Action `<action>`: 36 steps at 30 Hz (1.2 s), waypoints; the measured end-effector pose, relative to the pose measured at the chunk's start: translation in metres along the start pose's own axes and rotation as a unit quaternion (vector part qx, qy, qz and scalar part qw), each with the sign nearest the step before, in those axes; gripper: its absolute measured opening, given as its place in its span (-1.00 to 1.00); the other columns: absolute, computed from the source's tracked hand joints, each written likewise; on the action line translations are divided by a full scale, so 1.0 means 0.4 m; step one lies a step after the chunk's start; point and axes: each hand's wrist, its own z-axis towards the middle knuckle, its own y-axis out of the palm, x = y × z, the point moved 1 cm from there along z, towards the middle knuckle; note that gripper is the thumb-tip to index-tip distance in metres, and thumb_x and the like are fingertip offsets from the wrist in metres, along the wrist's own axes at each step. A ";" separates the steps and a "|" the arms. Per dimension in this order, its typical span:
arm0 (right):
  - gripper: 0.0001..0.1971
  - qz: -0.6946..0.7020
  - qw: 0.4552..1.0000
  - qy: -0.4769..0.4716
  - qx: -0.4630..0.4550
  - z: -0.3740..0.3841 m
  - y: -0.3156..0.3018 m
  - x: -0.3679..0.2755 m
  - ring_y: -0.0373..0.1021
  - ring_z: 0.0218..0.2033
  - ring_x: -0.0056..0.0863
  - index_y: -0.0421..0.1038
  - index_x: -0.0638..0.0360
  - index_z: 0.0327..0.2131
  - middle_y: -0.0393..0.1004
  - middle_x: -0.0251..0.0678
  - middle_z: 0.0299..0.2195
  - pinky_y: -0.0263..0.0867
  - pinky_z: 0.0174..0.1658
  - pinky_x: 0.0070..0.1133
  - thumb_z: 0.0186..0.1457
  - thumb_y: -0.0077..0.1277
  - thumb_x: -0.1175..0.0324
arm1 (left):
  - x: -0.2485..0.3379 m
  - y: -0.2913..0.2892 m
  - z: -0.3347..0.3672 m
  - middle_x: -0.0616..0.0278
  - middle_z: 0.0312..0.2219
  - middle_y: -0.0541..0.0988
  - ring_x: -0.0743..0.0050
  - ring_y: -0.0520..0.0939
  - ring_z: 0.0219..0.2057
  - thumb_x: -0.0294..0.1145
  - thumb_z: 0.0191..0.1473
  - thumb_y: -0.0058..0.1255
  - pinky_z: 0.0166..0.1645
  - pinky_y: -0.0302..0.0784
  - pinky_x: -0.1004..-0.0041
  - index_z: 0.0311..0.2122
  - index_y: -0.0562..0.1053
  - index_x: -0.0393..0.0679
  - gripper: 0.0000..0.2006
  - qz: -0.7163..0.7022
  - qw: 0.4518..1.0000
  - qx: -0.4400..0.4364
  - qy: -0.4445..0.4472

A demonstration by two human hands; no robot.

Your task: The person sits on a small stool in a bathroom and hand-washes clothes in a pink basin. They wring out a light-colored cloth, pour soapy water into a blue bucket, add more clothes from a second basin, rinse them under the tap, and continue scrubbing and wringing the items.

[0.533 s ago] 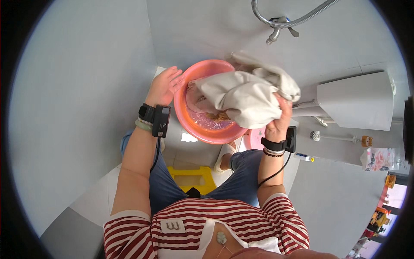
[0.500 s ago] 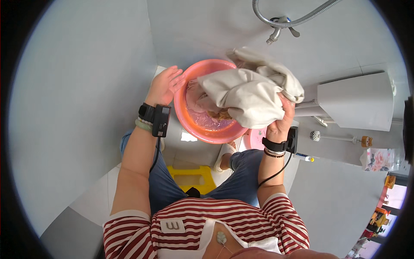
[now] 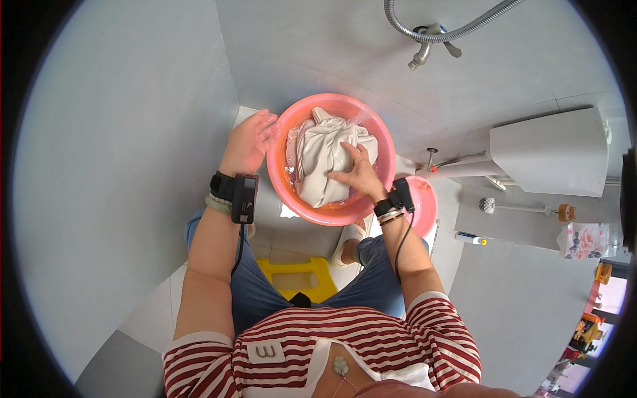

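Note:
An off-white cloth [image 3: 324, 159] lies bunched in a round pink-orange basin [image 3: 387, 136] that has some water in it. Over the cloth's right part is my right hand [image 3: 361, 171], its thumb and fingers spread apart; whether the fingertips touch the fabric I cannot tell. My left hand [image 3: 249, 142] is beside the basin's left rim, fingers stretched out and a little blurred, with nothing in it. Paler pinkish fabric shows at the left edge of the cloth.
A smaller pink basin [image 3: 424, 205] stands right of the large one. A yellow stool [image 3: 318, 278] is between my legs. On the back wall are a metal tap [image 3: 420, 56] and hose [image 3: 474, 26]. A white cistern [image 3: 551, 156] and a brush [image 3: 517, 209] are on the right.
The cloth, held up by my right hand over the basin's right side before, now lies down in the basin. My right hand has moved left and opened; my left has barely moved.

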 end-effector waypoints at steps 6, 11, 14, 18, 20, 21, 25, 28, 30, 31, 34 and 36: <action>0.02 -0.124 0.969 0.020 -0.212 0.033 0.067 0.020 -0.53 0.14 0.36 0.02 0.00 0.15 -0.57 0.24 0.16 -0.24 0.14 -0.02 -0.45 0.28 -0.06 | 0.000 -0.003 -0.010 -0.08 0.01 0.21 0.16 0.33 -0.01 -0.35 0.06 -0.17 0.09 0.26 0.27 0.01 0.13 -0.33 -0.57 0.007 1.000 -0.001 -0.006; -0.17 -0.163 0.967 -0.053 -0.188 0.039 0.159 0.171 -0.40 0.19 0.20 0.16 0.05 0.08 0.08 0.22 0.02 -0.34 0.18 -0.11 -0.38 0.21 0.11 | -0.008 -0.008 -0.002 -0.05 0.00 0.23 0.17 0.34 -0.02 -0.35 0.06 -0.16 0.08 0.27 0.27 0.01 0.15 -0.31 -0.58 0.004 1.000 -0.004 -0.017; -0.31 -0.148 0.982 -0.034 -0.116 0.038 0.171 0.181 -0.06 0.10 0.16 0.24 0.14 0.01 0.34 0.09 -0.14 -0.07 0.13 -0.25 -0.30 0.15 0.20 | -0.005 -0.005 0.000 0.04 -0.08 0.28 0.25 0.36 -0.08 -0.30 0.06 -0.13 0.01 0.32 0.33 0.01 0.15 -0.28 -0.57 -0.002 1.000 -0.007 -0.024; -0.45 0.029 0.992 0.119 -0.037 0.024 0.118 0.141 0.37 -0.19 -0.13 0.28 0.23 -0.05 0.47 -0.08 -0.28 0.28 -0.11 -0.48 -0.21 0.11 0.31 | -0.013 -0.015 0.006 0.04 -0.11 0.30 0.25 0.37 -0.09 -0.31 0.05 -0.12 0.00 0.32 0.33 -0.03 0.19 -0.27 -0.60 -0.006 1.000 -0.012 -0.020; -0.56 0.352 0.918 0.182 0.023 0.000 0.082 0.165 0.40 -0.32 -0.43 0.30 0.23 -0.08 0.47 -0.26 -0.31 0.34 -0.24 -0.57 -0.15 -0.04 0.58 | -0.024 0.017 0.008 0.01 -0.08 0.31 0.21 0.38 -0.06 -0.33 0.06 -0.14 0.03 0.31 0.31 -0.04 0.20 -0.28 -0.62 0.004 1.000 -0.010 -0.025; -0.54 0.426 0.889 0.162 0.045 -0.001 0.055 0.115 0.40 -0.28 -0.44 0.27 0.22 -0.06 0.45 -0.27 -0.26 0.34 -0.22 -0.56 -0.15 -0.07 0.62 | -0.024 0.003 0.008 0.04 -0.10 0.31 0.23 0.38 -0.08 -0.32 0.05 -0.13 0.01 0.32 0.32 -0.05 0.21 -0.27 -0.62 0.002 1.000 -0.011 -0.020; -0.55 0.646 0.752 0.060 0.116 -0.037 -0.122 -0.026 0.38 -0.19 -0.40 0.23 0.22 -0.08 0.39 -0.27 -0.18 0.35 -0.13 -0.49 -0.15 -0.09 0.67 | -0.038 0.008 0.003 0.09 -0.12 0.32 0.27 0.37 -0.10 -0.31 0.04 -0.11 -0.02 0.33 0.33 -0.07 0.23 -0.25 -0.63 0.005 0.999 -0.037 -0.026; -0.56 0.660 0.734 -0.058 0.151 -0.063 -0.217 -0.126 0.34 -0.10 -0.32 0.21 0.24 -0.05 0.38 -0.21 -0.14 0.28 0.00 -0.37 -0.11 -0.13 0.58 | -0.042 0.018 -0.011 0.08 -0.09 0.31 0.25 0.37 -0.08 -0.33 0.03 -0.10 0.00 0.32 0.32 -0.06 0.22 -0.26 -0.63 -0.019 0.995 -0.065 -0.079; -0.55 0.661 0.727 -0.093 0.161 -0.075 -0.257 -0.160 0.31 -0.07 -0.29 0.18 0.26 -0.03 0.34 -0.17 -0.10 0.24 0.04 -0.35 -0.09 -0.12 0.56 | -0.039 0.027 -0.030 0.07 -0.07 0.32 0.25 0.37 -0.06 -0.35 0.03 -0.11 0.02 0.30 0.32 -0.05 0.22 -0.26 -0.63 -0.036 0.990 -0.080 -0.114; -0.53 0.658 0.723 -0.111 0.177 -0.079 -0.275 -0.190 0.30 -0.06 -0.27 0.16 0.28 -0.02 0.33 -0.15 -0.08 0.23 0.04 -0.34 -0.09 -0.11 0.55 | -0.040 0.041 -0.047 0.07 -0.06 0.32 0.25 0.37 -0.05 -0.37 0.04 -0.12 0.03 0.29 0.33 -0.04 0.23 -0.26 -0.63 -0.040 0.988 -0.085 -0.124; -0.51 0.660 0.722 -0.097 0.184 -0.078 -0.280 -0.193 0.34 -0.13 -0.37 0.18 0.26 -0.03 0.36 -0.21 -0.13 0.28 -0.04 -0.44 -0.13 -0.07 0.66 | -0.038 0.071 -0.076 0.08 -0.05 0.33 0.25 0.36 -0.03 -0.39 0.05 -0.14 0.04 0.27 0.33 -0.01 0.22 -0.25 -0.62 -0.033 0.984 -0.085 -0.152; -0.51 0.642 0.747 -0.053 0.167 -0.057 -0.244 -0.166 0.34 -0.13 -0.40 0.18 0.26 -0.03 0.36 -0.23 -0.14 0.29 -0.05 -0.47 -0.13 -0.04 0.66 | -0.040 0.083 -0.086 0.09 -0.04 0.32 0.26 0.36 -0.03 -0.39 0.05 -0.14 0.04 0.27 0.34 -0.01 0.22 -0.25 -0.62 -0.030 0.982 -0.085 -0.165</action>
